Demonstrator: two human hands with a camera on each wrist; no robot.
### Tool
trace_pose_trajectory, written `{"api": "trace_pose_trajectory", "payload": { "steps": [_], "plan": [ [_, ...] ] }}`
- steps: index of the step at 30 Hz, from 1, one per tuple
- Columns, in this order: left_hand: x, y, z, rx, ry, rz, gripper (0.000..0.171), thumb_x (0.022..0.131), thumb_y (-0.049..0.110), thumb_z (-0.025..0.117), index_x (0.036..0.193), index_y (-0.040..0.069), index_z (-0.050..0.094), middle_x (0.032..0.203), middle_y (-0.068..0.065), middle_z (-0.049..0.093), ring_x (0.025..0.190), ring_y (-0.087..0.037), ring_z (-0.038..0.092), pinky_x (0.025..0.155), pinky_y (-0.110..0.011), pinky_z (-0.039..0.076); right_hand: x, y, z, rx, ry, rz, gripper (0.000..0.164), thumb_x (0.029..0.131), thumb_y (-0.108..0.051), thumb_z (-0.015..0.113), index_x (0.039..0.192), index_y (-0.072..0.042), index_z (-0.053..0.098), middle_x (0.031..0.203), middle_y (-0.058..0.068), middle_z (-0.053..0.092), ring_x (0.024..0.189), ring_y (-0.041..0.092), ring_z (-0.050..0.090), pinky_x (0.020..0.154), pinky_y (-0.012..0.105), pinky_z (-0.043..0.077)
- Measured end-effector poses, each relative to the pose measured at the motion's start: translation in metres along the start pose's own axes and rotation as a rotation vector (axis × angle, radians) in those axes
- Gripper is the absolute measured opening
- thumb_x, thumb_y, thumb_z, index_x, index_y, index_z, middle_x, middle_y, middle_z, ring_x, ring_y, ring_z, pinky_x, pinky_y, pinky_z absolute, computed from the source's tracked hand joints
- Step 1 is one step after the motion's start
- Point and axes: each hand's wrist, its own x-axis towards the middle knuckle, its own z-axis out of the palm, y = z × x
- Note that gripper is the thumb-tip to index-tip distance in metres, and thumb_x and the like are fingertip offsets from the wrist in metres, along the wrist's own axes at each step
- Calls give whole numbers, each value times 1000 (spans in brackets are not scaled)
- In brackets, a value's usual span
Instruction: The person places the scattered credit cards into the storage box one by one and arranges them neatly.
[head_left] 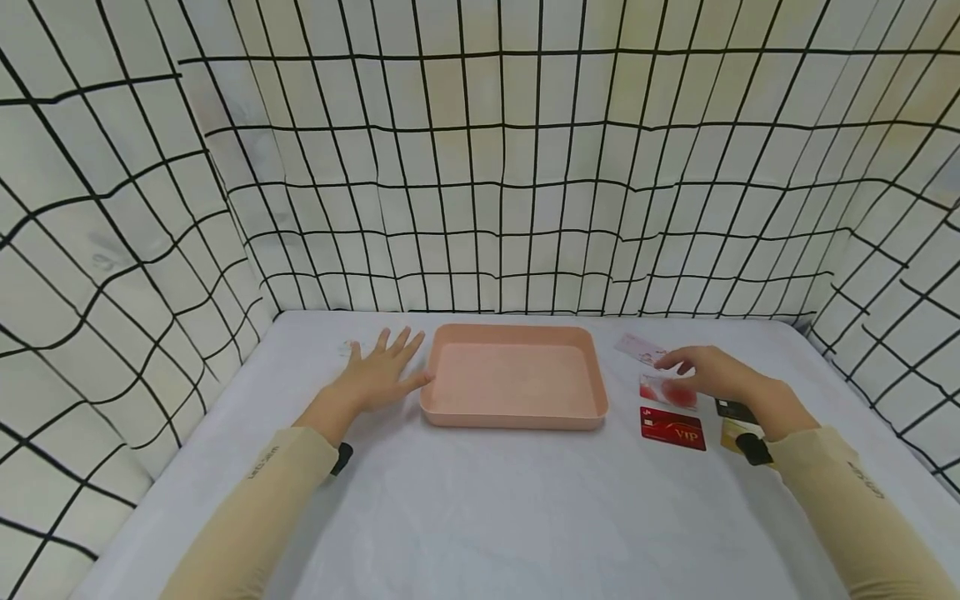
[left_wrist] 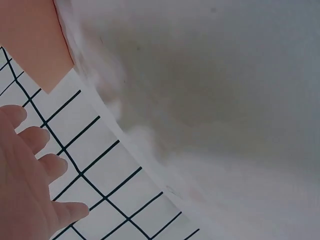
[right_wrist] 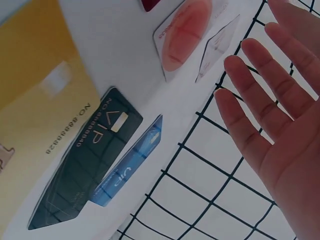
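Note:
My left hand (head_left: 384,375) is spread with straight fingers at the left side of a pink rectangular tray (head_left: 517,422); its thumb is at the tray's edge, touching or just above it. Over several cards to the right of the tray is my right hand (head_left: 716,375), fingers relaxed and palm without anything in it. Below it lie a white card with a red oval (right_wrist: 187,37), a red VIP card (head_left: 673,428) and a pale pink card (head_left: 637,348). A black VIP card (right_wrist: 92,155), a gold card (right_wrist: 40,100) and a blue card (right_wrist: 130,165) are partly hidden in the head view.
A white cloth covers the table (head_left: 480,508). White sheets with a black grid (head_left: 517,192) wall in its back and both sides. A faint small mark or clear object (head_left: 347,348) lies left of the left hand, too indistinct to identify.

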Motion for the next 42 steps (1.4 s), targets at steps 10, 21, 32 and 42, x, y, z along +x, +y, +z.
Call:
{"api": "trace_pose_trajectory", "payload": {
  "steps": [10, 21, 32, 42],
  "plan": [
    [-3, 6, 1, -3, -55, 50, 91, 101, 67, 45, 166, 12, 13, 170, -16, 10, 154, -45, 3, 112, -78, 1, 0, 17, 6, 57, -50, 43, 48, 93, -19, 77, 135, -1, 63, 127, 24, 61, 111, 41, 58, 94, 57, 53],
    [-5, 7, 3, -28, -114, 54, 106, 92, 74, 55, 166, 11, 12, 170, -16, 13, 154, -45, 4, 112, -78, 1, 1, 29, 5, 8, -54, 46, 57, 87, -20, 84, 132, 5, 60, 118, 23, 60, 108, 42, 54, 91, 56, 53],
    [-5, 10, 6, -62, -147, 60, 114, 88, 70, 65, 165, 5, 11, 171, -15, 10, 154, -45, 4, 113, -77, 2, 3, 39, 6, 17, -66, 76, 55, 86, -21, 84, 125, 8, 59, 113, 23, 57, 106, 41, 51, 95, 58, 50],
    [-5, 11, 8, -72, -138, 44, 118, 85, 72, 67, 165, 6, 11, 171, -13, 12, 155, -44, 3, 115, -74, 0, 4, 38, 4, 30, -77, 88, 47, 86, -19, 84, 117, 7, 61, 108, 21, 57, 103, 40, 50, 95, 58, 48]
  ]
}}
